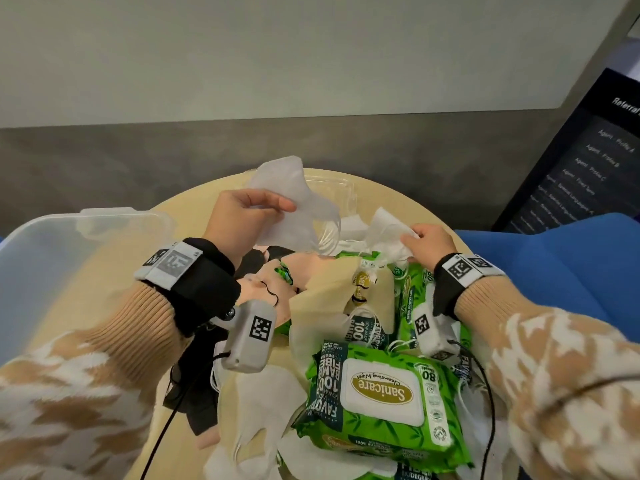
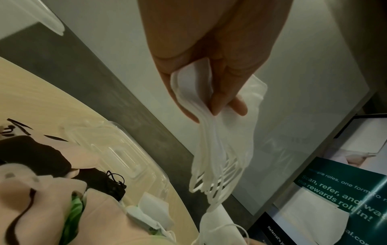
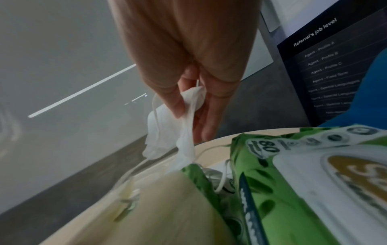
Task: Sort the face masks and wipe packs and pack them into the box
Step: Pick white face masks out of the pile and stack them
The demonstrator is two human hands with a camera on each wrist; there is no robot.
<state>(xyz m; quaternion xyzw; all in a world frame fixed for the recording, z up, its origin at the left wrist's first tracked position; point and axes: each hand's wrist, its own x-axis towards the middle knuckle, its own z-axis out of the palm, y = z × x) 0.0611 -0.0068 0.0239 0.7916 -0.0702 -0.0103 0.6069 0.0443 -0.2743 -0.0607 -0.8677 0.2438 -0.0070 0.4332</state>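
My left hand (image 1: 256, 209) is raised over the far middle of the round table and pinches a stack of white face masks (image 1: 294, 199); in the left wrist view the white face masks (image 2: 220, 132) hang from thumb and fingers with their ear loops dangling. My right hand (image 1: 427, 242) grips another white mask (image 1: 388, 223) at the far right of the pile; the right wrist view shows that white mask (image 3: 186, 132) between thumb and fingers. Green wipe packs (image 1: 384, 396) lie in the near middle, mixed with beige, pink and black masks (image 1: 322, 289).
A clear plastic box (image 1: 45, 271) stands at the table's left. A clear lid (image 1: 332, 188) lies at the far edge of the wooden table (image 1: 104, 292). A blue chair (image 1: 554, 265) and a dark sign (image 1: 581, 161) are on the right.
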